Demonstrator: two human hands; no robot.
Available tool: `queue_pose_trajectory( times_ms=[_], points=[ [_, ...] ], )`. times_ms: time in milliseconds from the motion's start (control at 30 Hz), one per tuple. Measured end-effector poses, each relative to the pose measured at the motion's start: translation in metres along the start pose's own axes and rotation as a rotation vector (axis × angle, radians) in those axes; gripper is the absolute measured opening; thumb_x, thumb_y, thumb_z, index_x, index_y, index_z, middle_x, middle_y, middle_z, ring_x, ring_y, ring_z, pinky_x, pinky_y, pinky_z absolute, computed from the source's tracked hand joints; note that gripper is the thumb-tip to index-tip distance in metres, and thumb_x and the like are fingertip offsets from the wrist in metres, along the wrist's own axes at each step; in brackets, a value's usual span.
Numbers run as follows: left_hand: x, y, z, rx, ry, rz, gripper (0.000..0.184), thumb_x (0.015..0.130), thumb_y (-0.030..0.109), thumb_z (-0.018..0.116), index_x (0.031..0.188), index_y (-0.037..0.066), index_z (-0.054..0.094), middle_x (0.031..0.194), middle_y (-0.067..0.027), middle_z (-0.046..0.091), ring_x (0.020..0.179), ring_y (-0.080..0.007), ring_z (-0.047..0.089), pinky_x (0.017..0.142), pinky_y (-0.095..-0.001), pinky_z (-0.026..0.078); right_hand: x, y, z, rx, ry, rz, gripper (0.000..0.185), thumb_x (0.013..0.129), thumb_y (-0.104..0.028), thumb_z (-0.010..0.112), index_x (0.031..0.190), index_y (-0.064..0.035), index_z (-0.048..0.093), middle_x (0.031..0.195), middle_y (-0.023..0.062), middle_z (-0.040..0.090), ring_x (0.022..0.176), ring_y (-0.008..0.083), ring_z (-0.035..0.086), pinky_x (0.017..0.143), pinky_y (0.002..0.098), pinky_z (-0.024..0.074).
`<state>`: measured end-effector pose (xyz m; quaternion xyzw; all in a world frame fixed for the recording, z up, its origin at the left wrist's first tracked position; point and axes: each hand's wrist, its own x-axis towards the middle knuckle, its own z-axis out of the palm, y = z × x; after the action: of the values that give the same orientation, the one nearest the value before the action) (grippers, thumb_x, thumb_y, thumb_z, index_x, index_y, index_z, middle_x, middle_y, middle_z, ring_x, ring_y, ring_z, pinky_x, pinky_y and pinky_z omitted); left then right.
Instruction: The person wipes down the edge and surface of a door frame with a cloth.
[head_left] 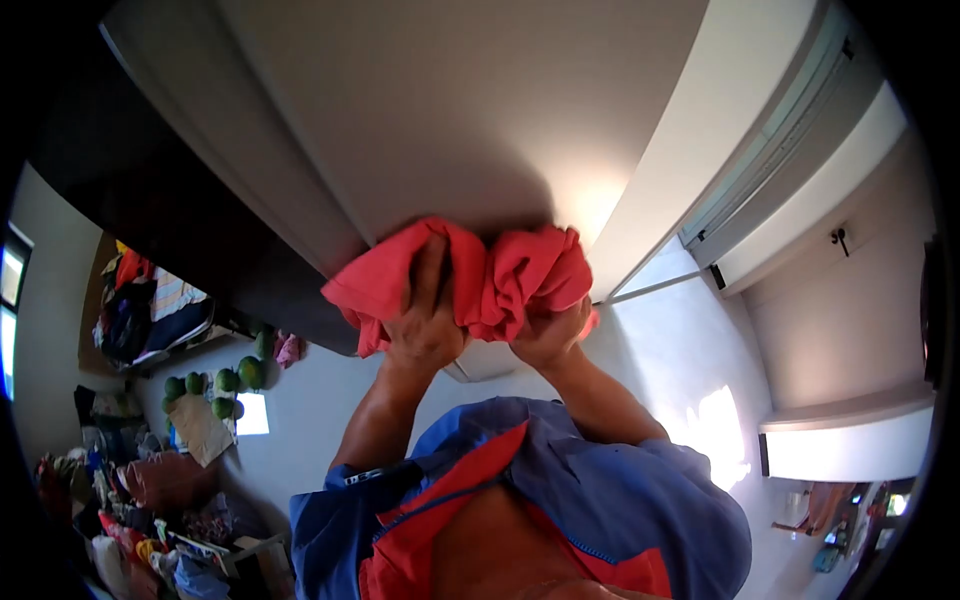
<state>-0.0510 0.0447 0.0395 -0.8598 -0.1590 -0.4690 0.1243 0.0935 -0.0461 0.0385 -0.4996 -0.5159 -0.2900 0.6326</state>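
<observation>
A bunched red cloth [530, 275] is spread between both hands, close against a smooth beige panel [450, 110]. My left hand [425, 315] grips the cloth's left part, with some fingers lying over it and others hidden in its folds. On the right side, my right hand [555, 330] holds the crumpled part from below, its fingers mostly covered by fabric. Whether the cloth touches the panel all along its top edge cannot be told.
At left are a shelf with folded clothes [165, 310], several green round fruits [250, 373] on the floor, and heaped clothes [165, 480]. A dark panel [200, 220] borders the beige one. A doorway [680, 270] and a wall hook [840, 238] are at right.
</observation>
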Motion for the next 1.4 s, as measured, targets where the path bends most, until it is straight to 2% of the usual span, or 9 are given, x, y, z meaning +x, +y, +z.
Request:
queue_pose_trajectory(
  times_ms=[100,267,333,433,500,933,1200,1233,1400],
  points=[
    [0.035,-0.022,-0.035,0.109,0.136,0.056,0.044,0.098,0.043,0.062,0.124,0.009,0.072,0.15,-0.0293,0.05,0.14,-0.0539,0.042,0.116,-0.0608,0.031,0.041,-0.022,0.007,0.027,-0.051,0.034,0.056,0.08,-0.016,0.085,0.124,0.005,0.059,0.113,0.0187,0.067,0.095,0.0329,0.067,0.081,0.0404,0.0538],
    [0.036,-0.04,-0.041,-0.146,0.324,-0.057,0.056,0.101,0.049,0.056,0.14,0.009,0.061,0.163,-0.0275,0.032,0.153,-0.057,0.013,0.119,-0.0727,-0.001,0.056,-0.055,0.03,0.065,-0.066,0.092,0.061,0.081,-0.022,0.086,0.128,0.0052,0.059,0.12,0.0182,0.068,0.108,0.0307,0.069,0.094,0.0399,0.054],
    [-0.003,-0.046,-0.021,-0.095,0.282,-0.098,0.052,0.102,0.046,0.055,0.137,0.008,0.063,0.162,-0.0257,0.035,0.152,-0.058,0.016,0.119,-0.0728,0.002,0.041,-0.062,0.034,-0.138,-0.102,-0.028,0.054,0.077,-0.022,0.086,0.119,0.0019,0.061,0.107,0.0187,0.065,0.077,0.0312,0.066,0.064,0.0397,0.0549],
    [-0.045,-0.053,0.001,-0.102,0.282,-0.077,0.049,0.101,0.041,0.058,0.135,0.007,0.064,0.161,-0.0237,0.038,0.149,-0.0597,0.022,0.119,-0.0734,0.013,0.003,-0.058,0.042,-0.163,-0.149,-0.086,0.054,0.077,-0.022,0.086,0.119,0.0015,0.062,0.108,0.0194,0.066,0.078,0.0328,0.066,0.064,0.0398,0.0558],
    [-0.064,-0.066,0.006,-0.058,0.075,0.037,0.078,0.098,0.07,0.049,0.151,0.013,0.052,0.166,-0.0261,0.024,0.15,-0.0628,0.014,0.118,-0.0724,0.02,0.005,-0.049,0.045,-0.074,-0.148,-0.079,0.055,0.076,-0.021,0.086,0.12,0.0013,0.062,0.108,0.0198,0.066,0.079,0.0334,0.067,0.065,0.0396,0.0558],
    [-0.06,-0.057,0.01,-0.322,0.405,-0.04,0.067,0.103,0.062,0.046,0.148,0.013,0.056,0.168,-0.0211,0.022,0.144,-0.0653,0.025,0.113,-0.0677,0.035,-0.029,-0.053,0.044,-0.111,-0.247,-0.077,0.056,0.075,-0.023,0.087,0.12,0.002,0.064,0.11,0.0202,0.067,0.087,0.0335,0.068,0.064,0.0382,0.0544],
    [-0.044,-0.068,0.004,-0.575,0.344,-0.244,0.101,0.085,0.054,0.079,0.158,0.0,0.035,0.165,-0.0283,0.023,0.149,-0.0503,0.033,0.118,-0.0557,0.035,0.024,-0.056,0.046,-0.088,-0.167,-0.197,0.052,0.075,-0.025,0.086,0.116,-0.0001,0.067,0.108,0.0118,0.068,0.085,0.0275,0.066,0.063,0.035,0.0525],
    [-0.048,-0.066,-0.004,-0.363,0.263,-0.291,0.123,0.076,0.052,0.089,0.163,0.004,0.016,0.157,-0.0198,0.041,0.138,-0.0348,0.05,0.119,-0.0512,0.036,0.018,-0.053,0.047,-0.074,-0.168,-0.198,0.052,0.075,-0.025,0.086,0.116,-0.0001,0.067,0.108,0.0118,0.068,0.085,0.0275,0.066,0.063,0.035,0.0525],
    [-0.053,-0.029,0.005,-0.374,0.216,-0.388,0.1,0.085,0.056,0.079,0.157,0.007,0.03,0.158,-0.0223,0.037,0.14,-0.0401,0.043,0.119,-0.0563,0.031,0.012,-0.027,0.032,-0.049,-0.155,-0.278,0.051,0.072,-0.029,0.088,0.111,-0.0009,0.07,0.105,0.0115,0.069,0.084,0.0243,0.066,0.062,0.0302,0.0517]
  ],
)
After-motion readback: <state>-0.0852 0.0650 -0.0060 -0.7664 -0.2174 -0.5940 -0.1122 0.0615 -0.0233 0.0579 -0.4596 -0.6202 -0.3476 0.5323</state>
